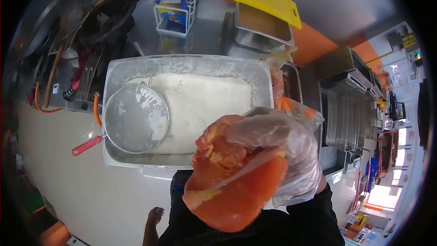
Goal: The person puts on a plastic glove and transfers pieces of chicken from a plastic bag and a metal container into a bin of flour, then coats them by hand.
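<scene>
Raw meat (241, 196) looms largest in front of you, wet and shiny, held up before your dark clothing (300, 218) and across the near right corner of the metal tray (191, 59) in your view. Your right hand (282, 132), inside a loose clear plastic glove (300, 164), is closed around the upper end, and there's your first danger: slick flesh against baggy plastic could slide, with the broad lower flap hanging free and pulling down. Lose it on this side of the rim and it may well hit the floor (86, 187). Watch those drips too; moisture falling into the white powder (214, 95) could leave lumps. Over at the tray's left end sits the round sieve (136, 118), its red handle (86, 146) jutting past the rim, so a careless brush from your hip or arm could tip it. Down low, your bare left hand (155, 215) is well apart from everything, too small to tell whether its fingers are spread or curled.
</scene>
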`<state>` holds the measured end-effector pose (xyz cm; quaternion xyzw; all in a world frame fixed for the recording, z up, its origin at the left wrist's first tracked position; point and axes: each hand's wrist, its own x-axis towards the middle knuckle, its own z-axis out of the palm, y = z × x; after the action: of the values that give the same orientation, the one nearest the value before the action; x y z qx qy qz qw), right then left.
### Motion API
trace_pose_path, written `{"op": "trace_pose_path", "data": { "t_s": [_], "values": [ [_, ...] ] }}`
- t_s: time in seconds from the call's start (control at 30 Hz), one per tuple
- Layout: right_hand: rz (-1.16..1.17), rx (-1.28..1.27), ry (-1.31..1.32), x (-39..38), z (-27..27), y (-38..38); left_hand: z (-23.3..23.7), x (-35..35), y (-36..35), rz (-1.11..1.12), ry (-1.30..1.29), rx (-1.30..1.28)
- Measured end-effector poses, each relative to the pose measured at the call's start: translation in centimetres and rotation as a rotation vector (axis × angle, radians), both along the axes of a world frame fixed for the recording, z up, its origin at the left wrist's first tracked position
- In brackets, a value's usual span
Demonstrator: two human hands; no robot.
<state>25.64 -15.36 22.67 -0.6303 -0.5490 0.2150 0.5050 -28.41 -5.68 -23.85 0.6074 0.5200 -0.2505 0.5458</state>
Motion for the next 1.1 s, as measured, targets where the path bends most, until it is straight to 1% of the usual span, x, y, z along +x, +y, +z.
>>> {"op": "trace_pose_path", "data": {
  "t_s": [0.03, 0.07, 0.13, 0.17, 0.2, 0.27, 0.3, 0.37, 0.5, 0.57, 0.6, 0.67, 0.7, 0.77, 0.8, 0.87, 0.9, 0.97, 1.0, 1.07, 1.1],
  "values": [
    [-0.026, -0.037, 0.194, -0.5, 0.5, 0.1, 0.3, 0.0, 0.1, 0.019, 0.026, 0.002],
    [-0.017, -0.039, 0.199, -0.6, 0.5, 0.4, 0.7, 0.0, 0.2, 0.028, 0.031, 0.002],
    [-0.006, 0.157, 0.051, -0.5, 0.7, 1.1, 1.2, 0.5, 0.6, 0.071, -0.010, 0.010],
    [-0.001, 0.183, 0.025, -0.5, 0.9, 1.3, 1.5, 0.7, 0.7, 0.039, 0.012, 0.041],
    [-0.003, 0.187, 0.026, -0.7, 1.1, 1.4, 1.8, 1.0, 0.9, 0.040, 0.010, 0.042],
    [-0.004, 0.198, 0.024, -1.1, 1.2, 1.6, 2.6, 1.7, 1.2, -0.040, 0.074, 0.070],
    [-0.006, 0.202, 0.026, -1.2, 1.2, 1.6, 2.5, 1.7, 1.3, -0.040, 0.072, 0.071],
    [-0.009, 0.214, 0.020, -1.3, 1.2, 1.6, 2.1, 1.4, 1.4, -0.121, 0.091, 0.074],
    [-0.013, 0.231, 0.015, -1.6, 1.4, 1.4, 1.7, 1.3, 1.6, -0.139, 0.133, 0.047],
    [-0.017, 0.237, 0.019, -1.9, 1.4, 1.4, 3.0, 2.1, 1.7, -0.155, 0.155, 0.070],
    [-0.021, 0.239, 0.016, -1.8, 1.4, 1.4, 2.9, 2.0, 1.8, -0.156, 0.155, 0.071],
    [-0.020, 0.247, 0.017, -1.8, 1.4, 1.4, 2.3, 1.7, 2.0, -0.243, 0.135, 0.092],
    [-0.021, 0.249, 0.015, -2.0, 1.4, 1.4, 1.6, 1.2, 2.0, -0.241, 0.134, 0.095],
    [-0.016, 0.256, 0.015, -2.0, 1.5, 1.3, 0.5, 0.2, 1.9, -0.162, 0.019, 0.040],
    [-0.020, 0.255, 0.017, -2.2, 1.5, 1.3, 0.6, 0.5, 1.9, -0.161, 0.017, 0.043],
    [-0.019, 0.260, 0.018, -2.3, 1.5, 1.3, 1.0, 1.1, 1.5, -0.067, -0.048, 0.049],
    [-0.020, 0.260, 0.017, -2.4, 1.5, 1.2, 1.1, 1.5, 1.5, -0.067, -0.050, 0.050],
    [-0.022, 0.261, 0.018, -2.5, 1.5, 1.1, 1.3, 2.6, 1.4, 0.009, -0.048, 0.013],
    [-0.023, 0.263, 0.018, -2.6, 1.5, 1.0, 1.2, 3.2, 1.3, 0.008, -0.049, 0.013],
    [-0.028, 0.262, 0.016, -2.5, 1.5, 0.8, 0.5, 4.6, 1.1, -0.008, -0.221, 0.054],
    [-0.028, 0.265, 0.013, -2.5, 1.6, 0.8, 0.4, 5.0, 1.0, -0.009, -0.224, 0.055]
  ]
}}
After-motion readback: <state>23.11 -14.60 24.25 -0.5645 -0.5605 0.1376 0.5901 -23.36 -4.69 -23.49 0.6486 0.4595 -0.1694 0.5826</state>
